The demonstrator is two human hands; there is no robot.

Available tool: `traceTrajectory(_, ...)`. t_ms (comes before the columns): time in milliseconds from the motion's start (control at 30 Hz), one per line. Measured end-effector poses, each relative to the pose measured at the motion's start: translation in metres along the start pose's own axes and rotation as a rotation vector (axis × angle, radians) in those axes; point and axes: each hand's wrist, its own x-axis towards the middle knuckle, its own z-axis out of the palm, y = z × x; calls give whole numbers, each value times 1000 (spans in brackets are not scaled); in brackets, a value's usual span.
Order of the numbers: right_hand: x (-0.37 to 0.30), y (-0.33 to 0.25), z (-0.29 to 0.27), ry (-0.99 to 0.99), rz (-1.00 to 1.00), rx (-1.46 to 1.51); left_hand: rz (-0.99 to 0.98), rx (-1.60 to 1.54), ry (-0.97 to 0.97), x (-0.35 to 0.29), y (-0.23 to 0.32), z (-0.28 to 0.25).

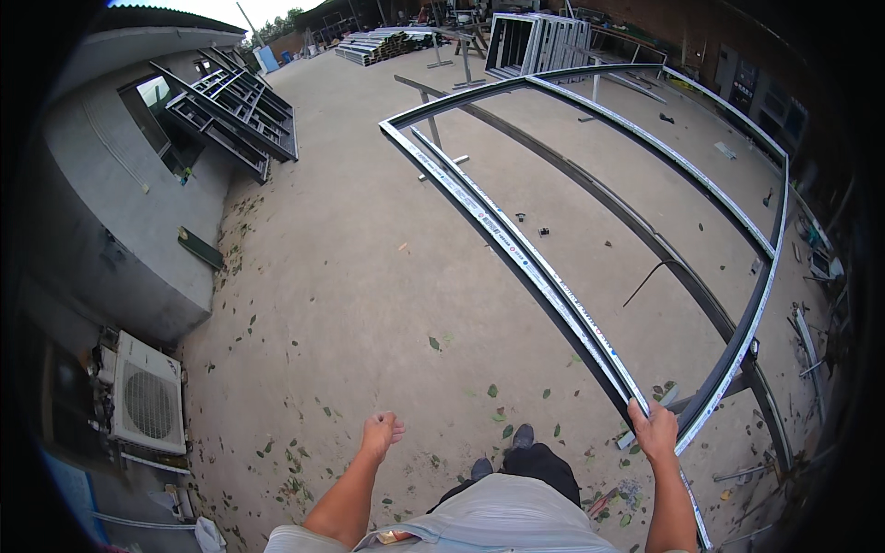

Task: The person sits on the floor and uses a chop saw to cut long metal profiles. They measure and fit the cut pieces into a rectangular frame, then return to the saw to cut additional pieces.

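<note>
A large metal window frame [498,234], dark with white printed film on its faces, rests level on a support of long dark bars. Along its left side runs a long narrow metal strip [553,276], filmed in the same way. My right hand [656,431] is closed around the near end of this strip, at the frame's near corner. My left hand [381,435] hangs over the ground to the left, apart from the frame. Its fingers are curled in, and nothing shows in them.
Dark welded frames [235,115] lean against the wall at left, above a short board [200,247]. Nearer stands an outdoor air-conditioner unit [147,392]. Metal profiles [383,46] and upright frames [539,44] are stacked at the back. Leaves and small black parts [544,231] lie on the concrete.
</note>
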Motion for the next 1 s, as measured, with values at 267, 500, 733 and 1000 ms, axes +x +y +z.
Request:
traceTrajectory(267,111,-45,48,-1,-60,-56,-4,136,-271,58,47,116)
traceTrajectory(500,175,-103,53,-111,-54,4,95,373,-303,105,135,137)
traceTrajectory(733,215,-126,70,-173,-40,33,311,318,-373,157,253,196)
traceTrajectory(1000,239,-162,79,-231,25,18,692,649,-490,180,390,272)
